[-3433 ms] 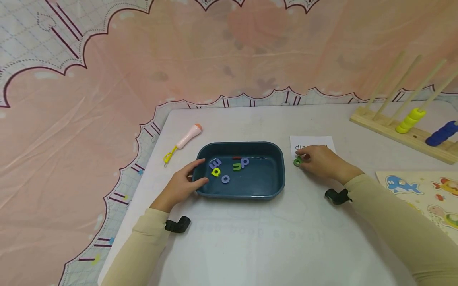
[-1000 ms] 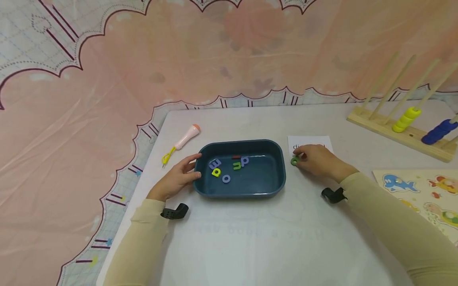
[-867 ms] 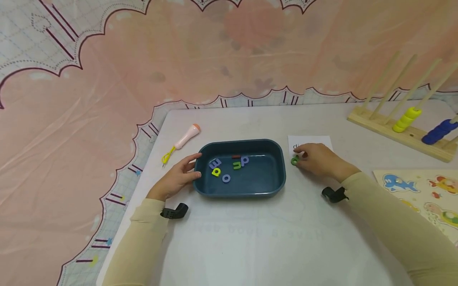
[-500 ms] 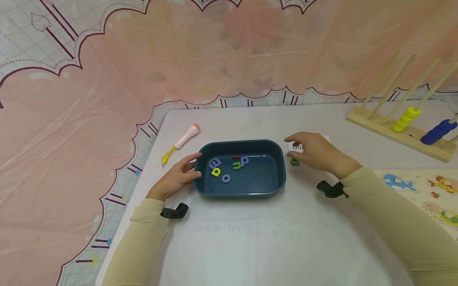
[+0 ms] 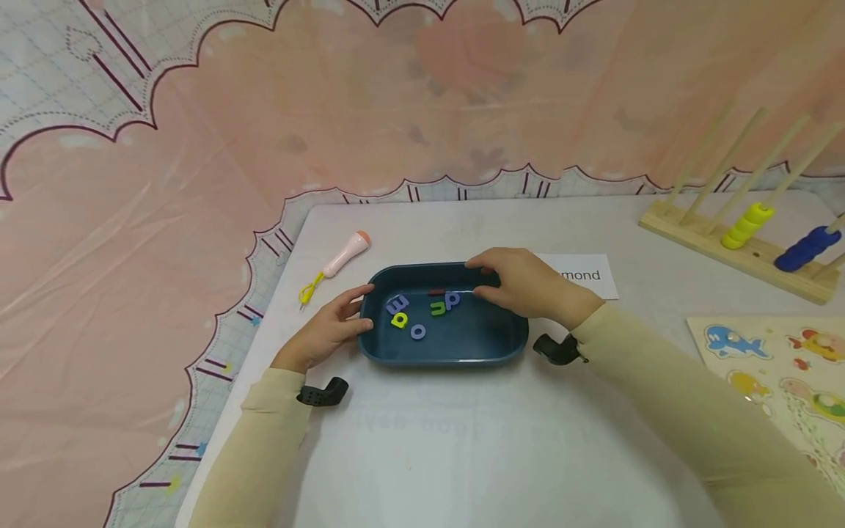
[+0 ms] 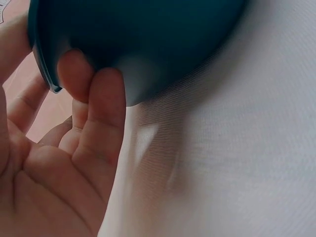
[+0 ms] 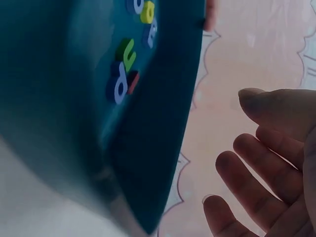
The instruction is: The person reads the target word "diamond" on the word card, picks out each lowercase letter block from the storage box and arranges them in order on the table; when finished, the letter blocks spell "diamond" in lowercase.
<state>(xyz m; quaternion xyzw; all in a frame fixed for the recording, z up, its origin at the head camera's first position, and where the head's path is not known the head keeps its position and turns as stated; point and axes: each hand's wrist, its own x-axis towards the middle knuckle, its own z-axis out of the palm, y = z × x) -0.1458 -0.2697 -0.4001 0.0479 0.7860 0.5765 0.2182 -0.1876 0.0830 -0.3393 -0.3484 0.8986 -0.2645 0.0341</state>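
Observation:
A dark teal tray [image 5: 475,341] stands mid-table with several small letters inside: a purple m [image 5: 397,305], a yellow letter [image 5: 399,320], a purple o [image 5: 418,332], a green n-like letter [image 5: 439,309], a purple p [image 5: 452,300] and a thin red piece [image 5: 436,292]. My left hand [image 5: 323,330] grips the tray's left rim. Over the tray's right end hovers my right hand [image 5: 528,286], thumb and fingers apart, holding nothing; the right wrist view shows the fingers loosely bent. It partly covers a white card [image 5: 584,275] on which "mond" is readable. The green ring-like letter beside that card is hidden.
A pink-handled tool with a yellow end [image 5: 343,257] lies at the back left. A wooden bead stand [image 5: 719,242] with yellow and blue beads is at the back right. An animal picture board [image 5: 733,378] lies at the right, partly under my sleeve.
My right hand let go of the green ring-like letter beside the card, rose, and moved left over the tray. My left hand has stayed on the tray's rim.

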